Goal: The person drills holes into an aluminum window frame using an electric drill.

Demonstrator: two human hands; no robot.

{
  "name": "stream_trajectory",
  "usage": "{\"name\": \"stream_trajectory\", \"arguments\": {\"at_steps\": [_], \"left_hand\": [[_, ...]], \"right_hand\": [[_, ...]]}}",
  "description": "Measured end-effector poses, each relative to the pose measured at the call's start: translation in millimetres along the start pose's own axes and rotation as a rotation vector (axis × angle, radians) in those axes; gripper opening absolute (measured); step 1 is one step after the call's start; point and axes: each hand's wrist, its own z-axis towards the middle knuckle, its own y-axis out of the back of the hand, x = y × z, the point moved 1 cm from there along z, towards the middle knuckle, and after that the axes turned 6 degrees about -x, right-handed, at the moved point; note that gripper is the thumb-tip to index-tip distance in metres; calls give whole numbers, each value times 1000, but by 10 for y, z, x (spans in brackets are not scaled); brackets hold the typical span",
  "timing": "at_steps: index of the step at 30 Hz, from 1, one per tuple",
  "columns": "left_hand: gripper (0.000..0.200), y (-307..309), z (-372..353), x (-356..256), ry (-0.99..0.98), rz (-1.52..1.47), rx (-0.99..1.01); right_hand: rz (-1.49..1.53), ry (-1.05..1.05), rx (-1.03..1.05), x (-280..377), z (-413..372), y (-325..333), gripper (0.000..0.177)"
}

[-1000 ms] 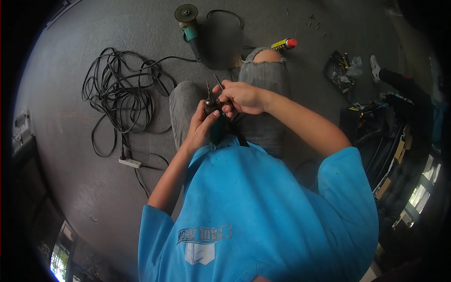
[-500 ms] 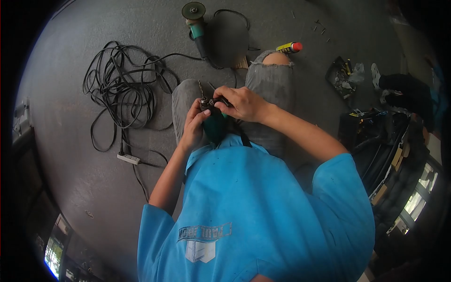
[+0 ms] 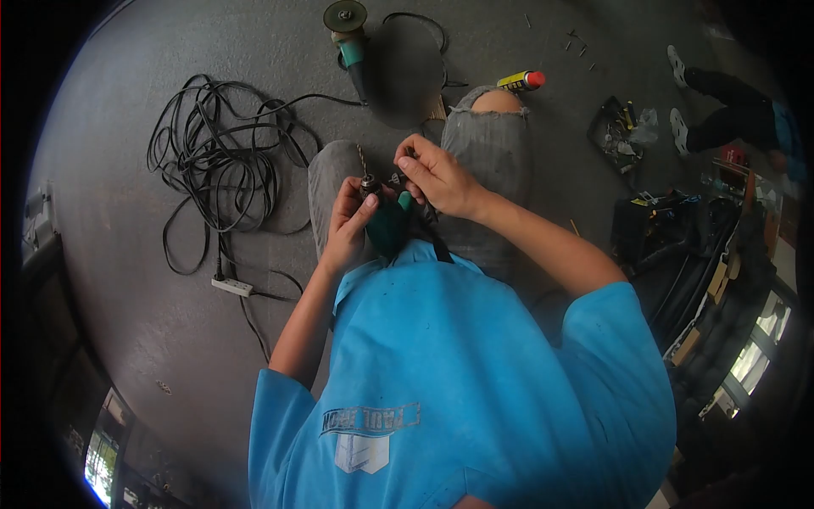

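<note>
A green drill (image 3: 389, 227) lies in my lap between my knees, its bit (image 3: 362, 159) pointing forward. The fingers of my left hand (image 3: 348, 216) are wrapped round its chuck (image 3: 370, 184). Just to the right, my right hand (image 3: 437, 176) is raised with thumb and fingers pinched on a small chuck key (image 3: 396, 179). The toothed end of the key is beside the chuck, apart from it.
An angle grinder (image 3: 351, 53) lies ahead, a tangled black cable (image 3: 212, 161) and power strip (image 3: 231, 287) at left. Beyond my right knee are a spray can (image 3: 520, 81), several small metal pieces and a parts tray (image 3: 616, 140). Another person's legs (image 3: 729, 110) are at right.
My right hand has lifted up and away from the chuck with the key. My left hand has stayed on the chuck. At the right, the other person's legs and shoes have shifted.
</note>
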Motion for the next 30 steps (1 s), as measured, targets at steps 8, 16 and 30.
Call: {"name": "stream_trajectory", "arguments": {"at_steps": [8,16,30], "left_hand": [[19,-36,-16,31,2,13,-9],[21,-153,-4,2,37,24,14],[13,45,117,130,-144,78,-273]], "right_hand": [[173,-257,-107,26,-34,-176,12],[84,-431,-118,157,62,-146,11],[-483,707,-79,-136,-72,-378,59]]}}
